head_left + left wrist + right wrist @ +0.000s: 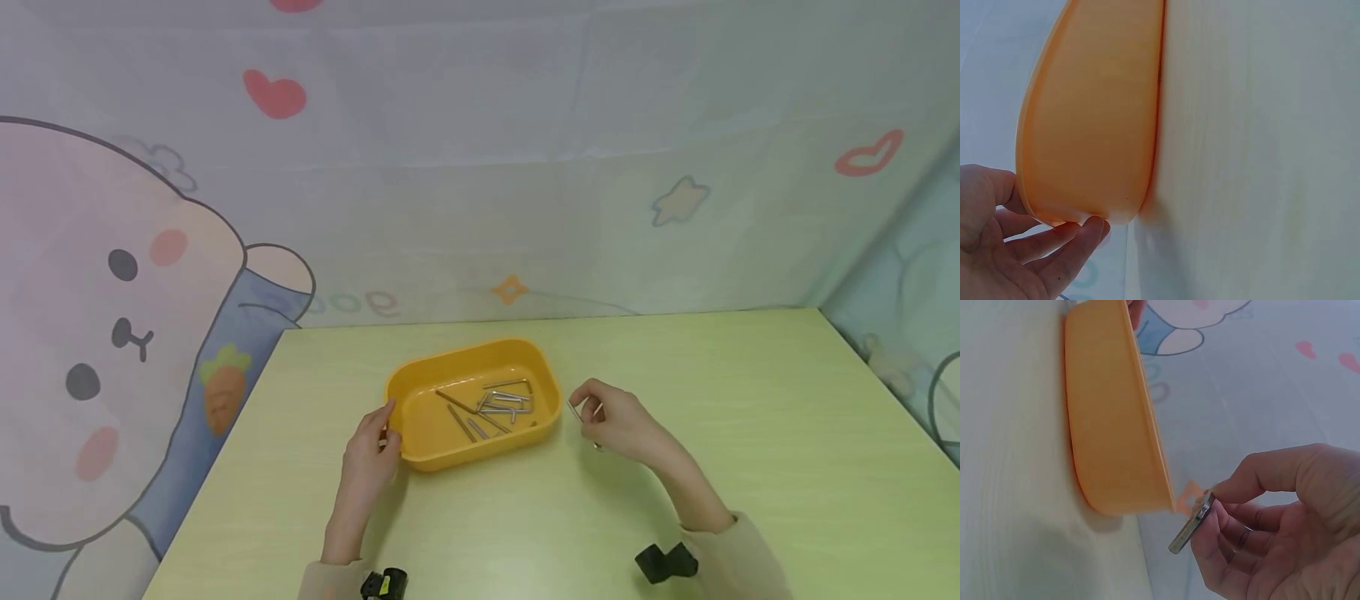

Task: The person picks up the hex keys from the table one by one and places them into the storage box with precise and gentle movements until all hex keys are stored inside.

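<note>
A shallow yellow tray (442, 458) with rounded corners stands on the table, turned slightly. Inside it, mostly toward the right half, lie several metal hex keys (504, 410) in a loose heap. My left hand (367, 452) grips the tray's left end, with the thumb at the rim and the fingers against the outer wall. Just off the tray's right end, my right hand (618, 425) pinches a silver hex key (1190, 528) between thumb and fingertips. One end of this key sticks out past the fingertips, and part of it is hidden in the hand.
The pale yellow-green table (525, 533) extends around the tray on all sides. Behind it hangs a printed cloth (465, 208), which meets the table's back edge. At the far right a dark curved cable or tube (934, 400) shows beside the table.
</note>
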The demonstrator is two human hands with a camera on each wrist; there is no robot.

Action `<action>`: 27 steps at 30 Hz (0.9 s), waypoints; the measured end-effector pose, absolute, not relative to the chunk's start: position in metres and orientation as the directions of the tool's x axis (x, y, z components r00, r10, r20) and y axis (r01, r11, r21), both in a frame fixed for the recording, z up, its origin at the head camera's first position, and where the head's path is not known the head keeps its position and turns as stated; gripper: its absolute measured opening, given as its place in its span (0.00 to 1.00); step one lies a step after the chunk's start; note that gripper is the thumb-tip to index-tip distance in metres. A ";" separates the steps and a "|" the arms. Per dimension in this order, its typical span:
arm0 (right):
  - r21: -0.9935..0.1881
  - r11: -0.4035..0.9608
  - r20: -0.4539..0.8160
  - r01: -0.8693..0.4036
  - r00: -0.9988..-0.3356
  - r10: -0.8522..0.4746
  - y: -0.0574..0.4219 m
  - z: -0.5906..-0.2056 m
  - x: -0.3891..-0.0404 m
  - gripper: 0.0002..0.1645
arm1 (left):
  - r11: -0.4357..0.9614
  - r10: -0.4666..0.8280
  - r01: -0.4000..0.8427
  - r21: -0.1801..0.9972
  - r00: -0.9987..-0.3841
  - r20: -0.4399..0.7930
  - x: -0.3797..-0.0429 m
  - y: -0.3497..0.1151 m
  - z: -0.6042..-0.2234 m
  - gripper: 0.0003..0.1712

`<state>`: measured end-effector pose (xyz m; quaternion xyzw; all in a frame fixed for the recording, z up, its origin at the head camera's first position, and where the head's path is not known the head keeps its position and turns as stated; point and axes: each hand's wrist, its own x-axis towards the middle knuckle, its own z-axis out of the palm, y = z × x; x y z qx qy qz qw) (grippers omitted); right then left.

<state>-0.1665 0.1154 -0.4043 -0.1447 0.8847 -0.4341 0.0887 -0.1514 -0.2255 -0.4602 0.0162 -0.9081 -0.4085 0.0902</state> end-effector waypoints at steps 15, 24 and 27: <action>-0.856 0.479 -0.004 -0.194 -0.924 -0.383 0.087 -0.398 -0.177 0.17 | 0.656 -0.085 0.059 0.753 -0.985 0.151 -0.149 -0.224 -0.458 0.28; -0.920 0.365 -0.004 -0.146 -0.925 -0.379 0.063 -0.391 -0.183 0.19 | 0.652 -0.086 0.055 0.756 -0.986 0.146 -0.148 -0.223 -0.456 0.28; -0.937 0.326 -0.010 -0.124 -0.925 -0.380 0.054 -0.390 -0.185 0.20 | 0.659 -0.084 0.055 0.750 -0.986 0.146 -0.148 -0.223 -0.456 0.28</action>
